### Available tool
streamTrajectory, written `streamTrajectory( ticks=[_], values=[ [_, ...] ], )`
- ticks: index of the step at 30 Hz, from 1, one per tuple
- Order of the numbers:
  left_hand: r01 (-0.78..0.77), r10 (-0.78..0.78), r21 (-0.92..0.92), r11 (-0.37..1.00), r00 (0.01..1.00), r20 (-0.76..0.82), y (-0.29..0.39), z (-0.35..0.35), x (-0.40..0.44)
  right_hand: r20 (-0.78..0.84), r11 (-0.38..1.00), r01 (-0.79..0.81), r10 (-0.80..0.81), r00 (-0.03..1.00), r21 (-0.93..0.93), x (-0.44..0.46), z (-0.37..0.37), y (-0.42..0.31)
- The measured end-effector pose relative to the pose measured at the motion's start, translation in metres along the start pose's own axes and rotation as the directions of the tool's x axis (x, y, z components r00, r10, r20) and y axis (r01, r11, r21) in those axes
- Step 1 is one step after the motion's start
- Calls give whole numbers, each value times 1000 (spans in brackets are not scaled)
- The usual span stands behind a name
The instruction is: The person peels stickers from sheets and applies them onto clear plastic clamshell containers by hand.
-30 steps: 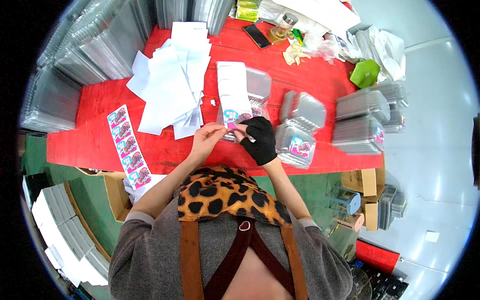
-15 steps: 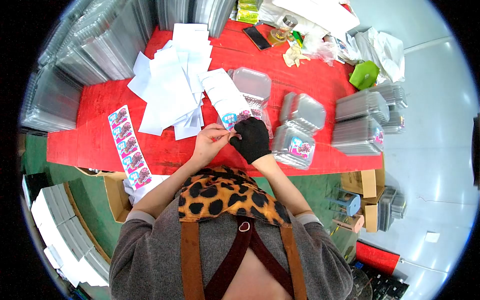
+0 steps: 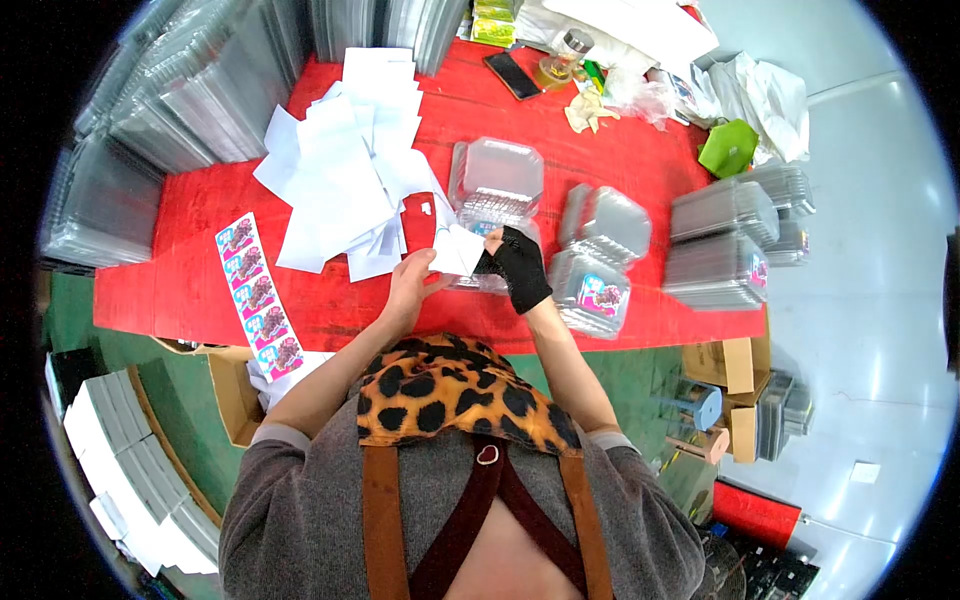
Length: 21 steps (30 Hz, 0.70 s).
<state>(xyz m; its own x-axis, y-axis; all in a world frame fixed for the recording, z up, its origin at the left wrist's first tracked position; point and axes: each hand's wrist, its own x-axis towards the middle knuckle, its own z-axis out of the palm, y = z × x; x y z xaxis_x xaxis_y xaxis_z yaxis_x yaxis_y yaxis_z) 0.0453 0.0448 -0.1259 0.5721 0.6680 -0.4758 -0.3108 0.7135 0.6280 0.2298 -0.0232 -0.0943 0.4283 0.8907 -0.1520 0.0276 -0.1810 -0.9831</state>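
My bare left hand (image 3: 408, 287) pinches the lower edge of a white-backed sticker strip (image 3: 457, 250), which is bent and shows its plain side. At the strip's right corner is my right hand (image 3: 520, 268), in a black fingerless glove, with its thumb against the paper and its other fingers curled and partly hidden. Just beyond and beneath the hands lies a clear plastic clamshell box (image 3: 503, 172) with its lid open. A blue and pink label shows through it, partly covered by the strip and my right hand.
Loose white sheets (image 3: 345, 165) lie left of centre, near a strip of printed stickers (image 3: 257, 295). Clear boxes (image 3: 610, 225) stand to the right, with taller stacks (image 3: 715, 270) beyond. Plastic stacks (image 3: 205, 90) line the back left. A phone (image 3: 513, 76) and jar (image 3: 560, 65) are behind.
The sticker strip has shifted left and bent over, hiding its printed face and uncovering more of the box. My hands have moved apart, the right one slightly rightward, the left slightly down.
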Motion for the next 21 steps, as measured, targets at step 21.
streamTrajectory(
  ticks=[21],
  values=[
    [-47, 50, -22, 999, 984, 172, -12, 0, 21, -29, 908, 203, -229, 973, -367, -28, 26, -4]
  ],
)
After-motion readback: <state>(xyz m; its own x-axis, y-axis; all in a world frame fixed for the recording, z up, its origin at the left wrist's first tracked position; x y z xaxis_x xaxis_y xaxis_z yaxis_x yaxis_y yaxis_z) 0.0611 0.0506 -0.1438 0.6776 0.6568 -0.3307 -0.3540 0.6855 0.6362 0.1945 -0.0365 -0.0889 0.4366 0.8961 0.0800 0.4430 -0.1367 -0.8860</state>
